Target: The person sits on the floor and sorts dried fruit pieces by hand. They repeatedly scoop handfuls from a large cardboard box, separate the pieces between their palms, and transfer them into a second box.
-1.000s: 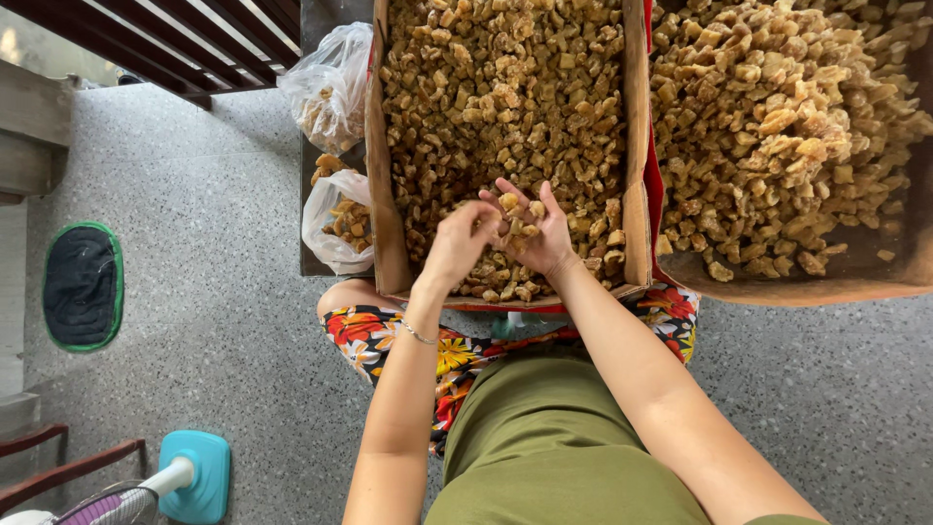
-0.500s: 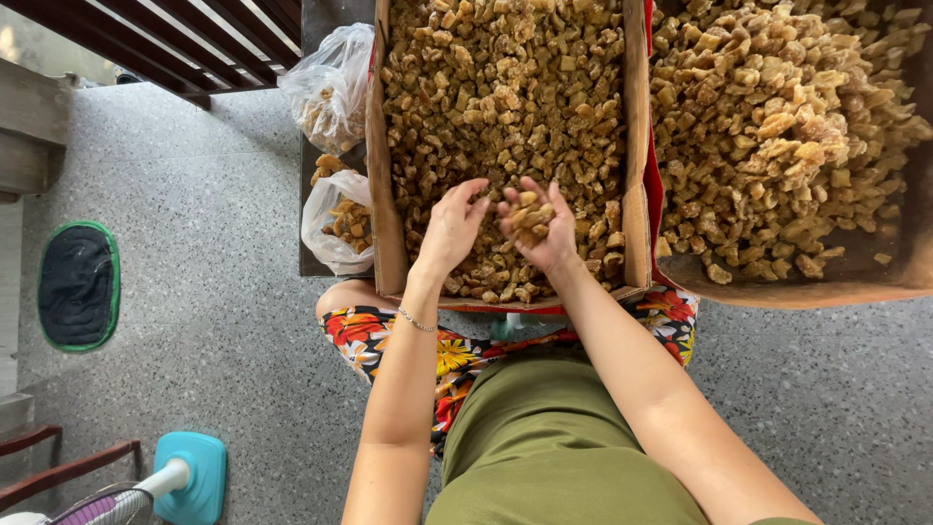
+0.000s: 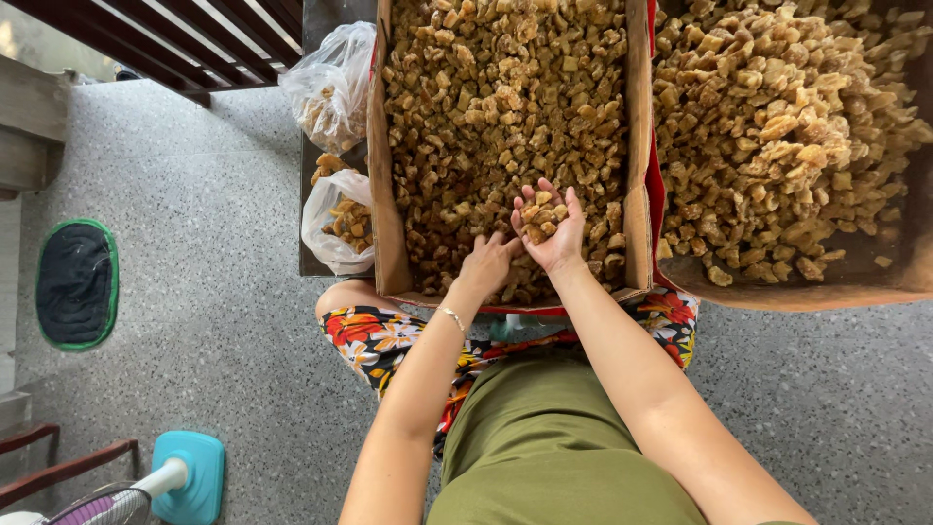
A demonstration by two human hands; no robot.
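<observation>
The right hand lies palm-up, fingers spread, cupping a small heap of golden-brown dried chunks over the near end of the long brown cardboard box, while at its eight o'clock the left hand (silver bracelet on its wrist) rests loosely curled among the chunks, gripping nothing visible.

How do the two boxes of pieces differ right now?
The left box holds smaller, darker brown pieces; the right box holds bigger, paler golden ones. Both hands work in the left box, right hand cupping pieces, left hand beside it; the right box is untouched. Both are cardboard.
</observation>
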